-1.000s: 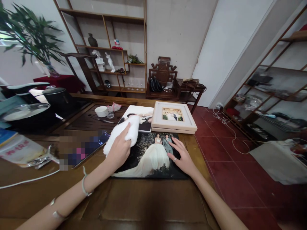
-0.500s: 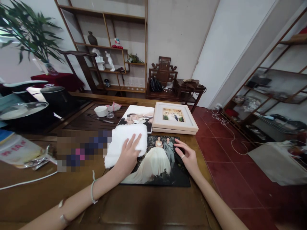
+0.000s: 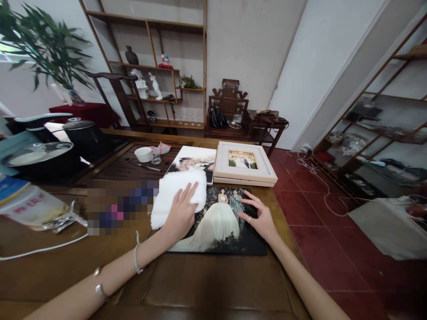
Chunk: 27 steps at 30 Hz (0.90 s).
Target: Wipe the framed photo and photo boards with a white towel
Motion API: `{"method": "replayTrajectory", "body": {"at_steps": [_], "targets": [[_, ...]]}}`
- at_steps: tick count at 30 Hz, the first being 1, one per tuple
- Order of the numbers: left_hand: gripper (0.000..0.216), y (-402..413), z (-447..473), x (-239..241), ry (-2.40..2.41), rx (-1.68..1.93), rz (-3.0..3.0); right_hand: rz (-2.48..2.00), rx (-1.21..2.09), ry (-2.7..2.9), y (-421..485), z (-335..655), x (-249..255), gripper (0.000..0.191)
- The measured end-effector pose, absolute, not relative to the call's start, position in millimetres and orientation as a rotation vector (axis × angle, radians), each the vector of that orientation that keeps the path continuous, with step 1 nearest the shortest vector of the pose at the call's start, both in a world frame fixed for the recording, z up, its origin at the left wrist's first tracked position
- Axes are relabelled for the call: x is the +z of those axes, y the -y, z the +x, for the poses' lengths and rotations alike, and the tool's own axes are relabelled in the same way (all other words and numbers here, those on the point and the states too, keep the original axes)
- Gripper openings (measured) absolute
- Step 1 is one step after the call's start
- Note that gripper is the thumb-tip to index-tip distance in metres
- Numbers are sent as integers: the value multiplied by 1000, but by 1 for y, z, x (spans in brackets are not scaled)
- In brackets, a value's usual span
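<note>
Dark wooden table bears a large wedding photo, lying flat. Left hand presses flat-palmed on a white cloth at the photo's 10 o'clock corner. Right hand, fingers spread, rests at its 3 o'clock edge.

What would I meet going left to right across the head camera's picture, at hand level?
A blue-and-white packet, white cloth under the left hand, right hand on the large wedding photo, red tiled floor.
</note>
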<state>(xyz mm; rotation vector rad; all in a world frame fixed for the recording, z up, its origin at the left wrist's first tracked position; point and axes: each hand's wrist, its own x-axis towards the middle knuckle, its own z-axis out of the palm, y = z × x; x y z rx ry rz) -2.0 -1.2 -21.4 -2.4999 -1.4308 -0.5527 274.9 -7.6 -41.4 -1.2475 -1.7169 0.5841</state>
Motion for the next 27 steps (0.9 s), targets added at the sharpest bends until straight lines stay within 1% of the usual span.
{"method": "replayTrajectory", "body": {"at_steps": [2,5,7,11,17,20,23,27], "targets": [[30,-1,-2,-20,1446,-527,-2515,-1248,594,1694,6,275,-42,34],[31,-3,-1,-18,1461,-536,-2525,-1279,520,1759,7,272,-41,33],[31,-3,-1,-18,1466,-537,-2526,-1296,496,1824,9,270,-40,37],[29,-2,-1,-17,1477,-504,-2525,-1305,540,1912,13,270,-39,44],[28,-2,-2,-16,1483,-483,-2529,-1309,552,1945,13,272,-40,47],[30,-1,0,-14,1487,-464,-2505,-1315,551,1951,13,272,-39,49],[32,7,7,-11,1469,-398,-2520,-1309,549,1948,13,272,-39,50],[26,42,19,-11,1484,-242,-2625,-1309,545,1940,12,272,-41,49]]}}
